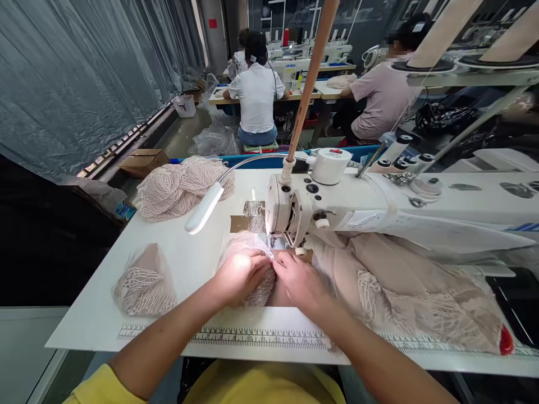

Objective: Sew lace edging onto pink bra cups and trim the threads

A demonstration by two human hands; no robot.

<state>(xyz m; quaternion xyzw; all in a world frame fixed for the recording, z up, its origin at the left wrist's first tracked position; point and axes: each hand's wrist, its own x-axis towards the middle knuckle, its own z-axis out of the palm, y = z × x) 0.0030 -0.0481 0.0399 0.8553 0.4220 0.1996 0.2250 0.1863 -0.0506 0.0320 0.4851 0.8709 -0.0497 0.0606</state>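
Note:
My left hand (240, 276) and my right hand (300, 280) lie side by side on a piece of beige lace fabric (256, 247) in front of the needle of a white sewing machine (337, 207). Both hands press down on the fabric with fingers curled, pinching its edge close to the presser foot (278, 242). A bright lamp (204, 209) on a flexible arm lights my left hand. More beige fabric (404, 280) lies bunched under the machine arm to the right.
A folded lace piece (145, 283) lies at the left of the white table (185, 247), and a lace heap (177, 188) at its far left corner. A printed ruler (252, 338) runs along the front edge. Two people sit at machines ahead.

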